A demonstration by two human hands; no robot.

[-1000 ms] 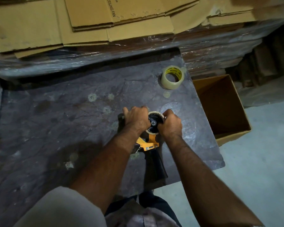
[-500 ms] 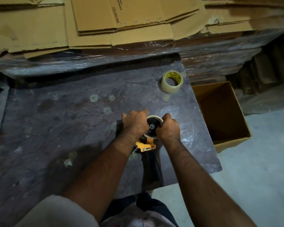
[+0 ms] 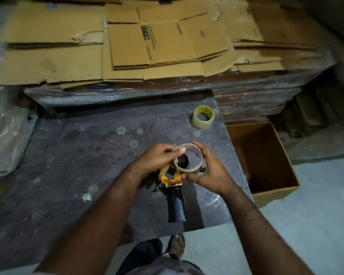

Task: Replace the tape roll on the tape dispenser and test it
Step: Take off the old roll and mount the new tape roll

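Note:
A tape dispenser [image 3: 173,182] with an orange frame and black handle lies on the dark table [image 3: 72,165], handle toward me. Both hands hold a nearly empty tape core [image 3: 189,170], a thin cardboard ring, raised and tilted off the dispenser's black hub [image 3: 182,161]. My left hand [image 3: 157,158] pinches the ring's upper left rim. My right hand [image 3: 211,171] cups its right side and bottom. A fresh roll of clear tape [image 3: 203,117] with a yellow inner label stands near the table's far right corner.
An open, empty cardboard box [image 3: 274,187] sits on the floor right of the table. Flattened cartons [image 3: 127,48] are stacked on a plastic-wrapped pallet behind the table. Wrapped bundles [image 3: 6,139] lie at the left. My sandalled foot [image 3: 177,245] shows below the table edge.
The ring was seated on the hub with both hands around it; now it is lifted and tilted off the hub. The head camera has moved back, showing more cartons.

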